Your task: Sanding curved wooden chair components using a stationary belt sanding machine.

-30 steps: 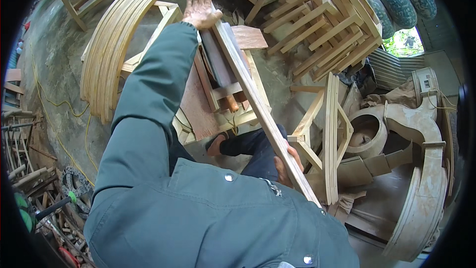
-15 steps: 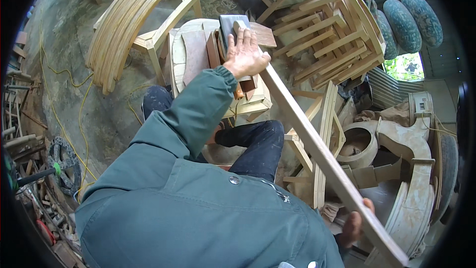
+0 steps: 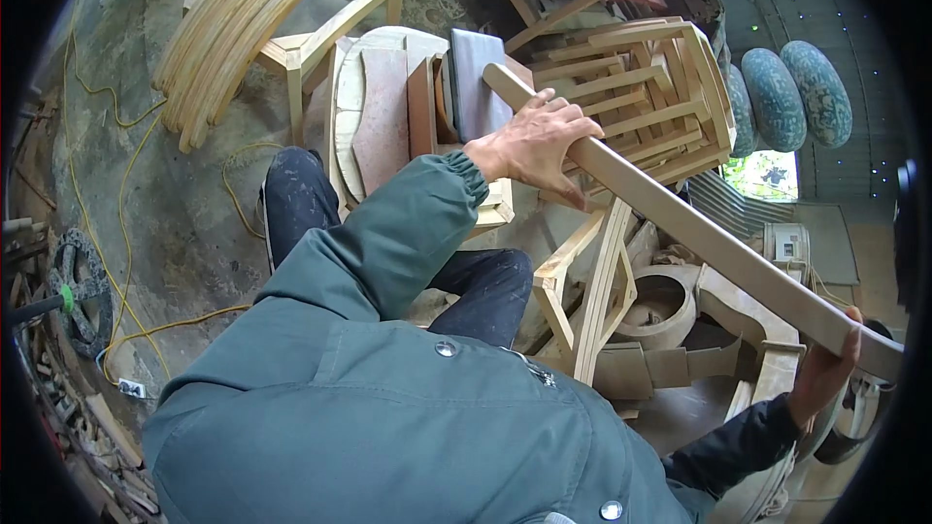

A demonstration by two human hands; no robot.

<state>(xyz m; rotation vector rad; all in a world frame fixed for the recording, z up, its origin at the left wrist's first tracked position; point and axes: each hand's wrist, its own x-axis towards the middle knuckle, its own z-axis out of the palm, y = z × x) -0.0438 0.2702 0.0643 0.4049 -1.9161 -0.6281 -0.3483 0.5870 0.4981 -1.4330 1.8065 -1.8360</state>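
Note:
A long, squared wooden bar (image 3: 680, 213) slants from the middle of the view down to the lower right. My left hand (image 3: 537, 143) lies across it near its upper end, fingers over the top and thumb spread below. Close to the lower end, my right hand (image 3: 825, 369) grips the bar from beneath, its palm partly hidden. The bar's upper tip is by a grey, flat-faced panel (image 3: 476, 73) standing upright, though I cannot tell whether they touch. Beside the panel, several thin boards (image 3: 383, 112) lean on a pale wooden frame.
Curved wooden strips (image 3: 243, 39) are stacked at the upper left. Slatted frames (image 3: 650, 97) sit upper right, with a triangular frame (image 3: 602, 281) below. A large dusty machine (image 3: 670, 315) stands at right. Yellow cord (image 3: 126, 262) crosses the left floor; inner tubes (image 3: 777, 97) hang beyond.
The bar has swung up and right, its upper end drawing away from the grey panel's face. My left hand has shifted right and down; my right hand has risen to the right.

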